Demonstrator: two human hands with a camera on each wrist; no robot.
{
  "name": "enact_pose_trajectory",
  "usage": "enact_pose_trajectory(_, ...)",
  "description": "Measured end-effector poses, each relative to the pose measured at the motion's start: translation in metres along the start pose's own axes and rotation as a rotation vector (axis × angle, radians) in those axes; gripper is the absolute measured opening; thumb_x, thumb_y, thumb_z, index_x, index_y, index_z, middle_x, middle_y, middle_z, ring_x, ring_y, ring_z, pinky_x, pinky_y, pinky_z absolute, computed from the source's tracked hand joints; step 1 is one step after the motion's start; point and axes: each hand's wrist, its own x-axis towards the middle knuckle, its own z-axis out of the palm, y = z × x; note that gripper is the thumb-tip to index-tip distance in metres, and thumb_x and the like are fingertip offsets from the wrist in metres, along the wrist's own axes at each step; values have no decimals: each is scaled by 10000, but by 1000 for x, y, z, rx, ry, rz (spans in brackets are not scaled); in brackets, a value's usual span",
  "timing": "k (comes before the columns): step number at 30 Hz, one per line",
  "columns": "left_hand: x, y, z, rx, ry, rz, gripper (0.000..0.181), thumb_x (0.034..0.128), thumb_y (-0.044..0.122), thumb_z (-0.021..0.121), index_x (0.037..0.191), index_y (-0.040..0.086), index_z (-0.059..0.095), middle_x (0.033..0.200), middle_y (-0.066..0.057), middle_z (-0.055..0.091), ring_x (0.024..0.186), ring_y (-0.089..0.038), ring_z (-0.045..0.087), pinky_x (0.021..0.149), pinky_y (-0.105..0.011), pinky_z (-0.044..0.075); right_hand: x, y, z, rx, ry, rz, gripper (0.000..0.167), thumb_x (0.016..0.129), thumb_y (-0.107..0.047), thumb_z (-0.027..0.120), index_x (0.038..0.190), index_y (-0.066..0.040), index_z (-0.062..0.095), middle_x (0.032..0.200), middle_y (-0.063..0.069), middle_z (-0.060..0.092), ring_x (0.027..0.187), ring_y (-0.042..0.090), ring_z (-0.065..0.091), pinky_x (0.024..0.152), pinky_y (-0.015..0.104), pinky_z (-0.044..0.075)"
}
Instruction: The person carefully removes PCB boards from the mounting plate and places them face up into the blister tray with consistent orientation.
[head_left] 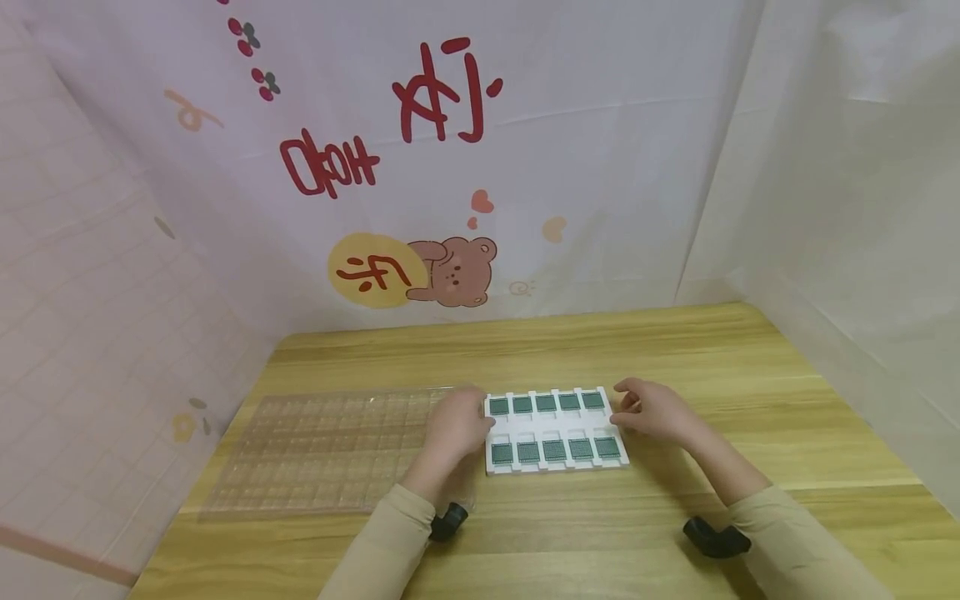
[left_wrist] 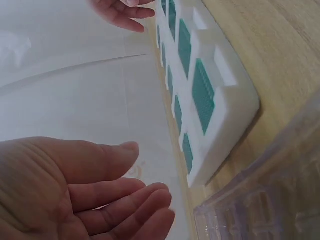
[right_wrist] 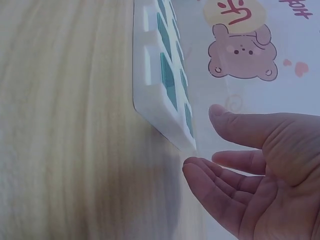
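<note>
Beside the left end of the white tray [head_left: 547,424] the left hand [head_left: 459,423] is hovering, beside its right end the right hand [head_left: 654,410]; thumbs are standing apart from fingers, pinching nothing. Probably both should be pressing evenly, without tilting it. It is lying on the wooden table [head_left: 585,533], looking matte, foam-like, holding flat green squares [head_left: 553,451]; a glossy clear tray [head_left: 322,450] is lying just left.

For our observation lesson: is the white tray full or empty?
Full: the white tray holds two rows of five green chips, one per slot.
</note>
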Motion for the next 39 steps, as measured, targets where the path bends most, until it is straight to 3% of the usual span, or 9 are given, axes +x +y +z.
enact_pose_trajectory(6,1,1,-3,-20,24,-12,385,875,199,740,1220,41,672,1096,-96,696,1021,-294,651,787,-456,533,1,1,-2,37,4,0,676,846,-172,783,1340,152,454,1036,231,647,942,398,657,771,476,545)
enact_pose_trajectory(13,3,2,-3,32,90,35,454,883,226,740,1278,28,635,1220,-164,650,1122,-339,610,878,-485,516,6,2,-4,52,15,14,724,850,-188,780,1402,112,420,1106,270,627,954,394,662,821,520,527)
enact_pose_trajectory(24,13,8,-5,142,198,234,499,877,229,764,1318,47,618,1243,-144,640,1169,-322,568,985,-460,443,16,-2,-2,28,-18,48,778,828,-203,803,1424,99,403,1132,286,610,967,383,655,845,529,509)
enact_pose_trajectory(31,22,3,-1,226,198,312,503,852,239,790,1307,89,637,1223,-92,660,1158,-292,563,1013,-459,409,22,-5,4,-3,-52,85,750,817,-159,804,1410,99,424,1094,265,622,961,358,636,847,515,501)
enact_pose_trajectory(39,29,-4,0,287,145,347,508,857,266,785,1313,103,636,1225,-72,658,1163,-274,551,1012,-460,406,27,-5,8,27,-81,125,703,819,-81,788,1390,116,428,1039,215,616,876,284,601,689,372,549)
